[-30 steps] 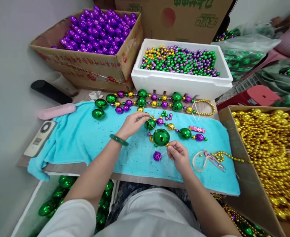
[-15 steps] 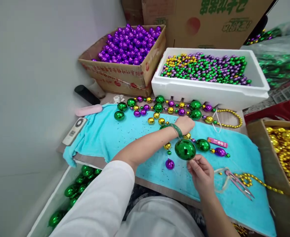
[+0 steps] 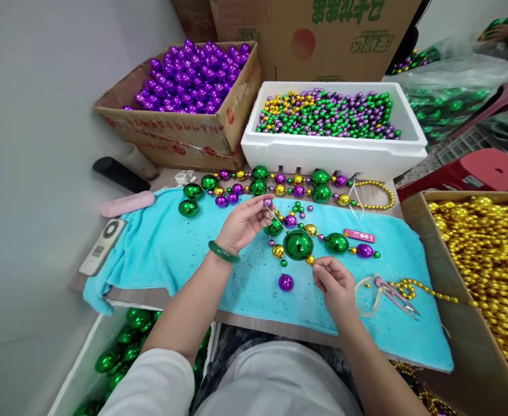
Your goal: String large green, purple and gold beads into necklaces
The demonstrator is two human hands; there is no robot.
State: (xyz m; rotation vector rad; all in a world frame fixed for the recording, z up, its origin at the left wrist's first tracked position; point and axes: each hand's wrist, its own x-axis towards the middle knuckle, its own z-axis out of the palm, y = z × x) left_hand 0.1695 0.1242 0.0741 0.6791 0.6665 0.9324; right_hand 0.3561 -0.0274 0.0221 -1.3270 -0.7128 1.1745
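My left hand (image 3: 244, 224), with a green bangle (image 3: 223, 252) on its wrist, pinches a small purple bead (image 3: 268, 202) at a thin straight wire or thread. That line runs down to a large green bead (image 3: 298, 245) held above the towel. My right hand (image 3: 335, 284) is closed at the small gold bead (image 3: 310, 260) on the green bead's lower right. Behind them a strand of mixed beads lies on the turquoise towel (image 3: 159, 242), with a large green bead (image 3: 336, 243) and purple beads (image 3: 286, 282) at its ends. Several small loose beads (image 3: 298, 208) lie just beyond.
A finished-looking bead string (image 3: 280, 189) lies along the back. Behind stand a carton of purple beads (image 3: 232, 124) and a white foam box (image 3: 332, 153). Pink snips (image 3: 396, 297) lie at right near a carton of gold beads (image 3: 444, 248). A remote (image 3: 102, 247) sits at left.
My left hand has come back from beyond the large green bead toward the left, now with a small purple bead at its fingertips. A gold bead now shows at my right fingertips. The view has shifted right.
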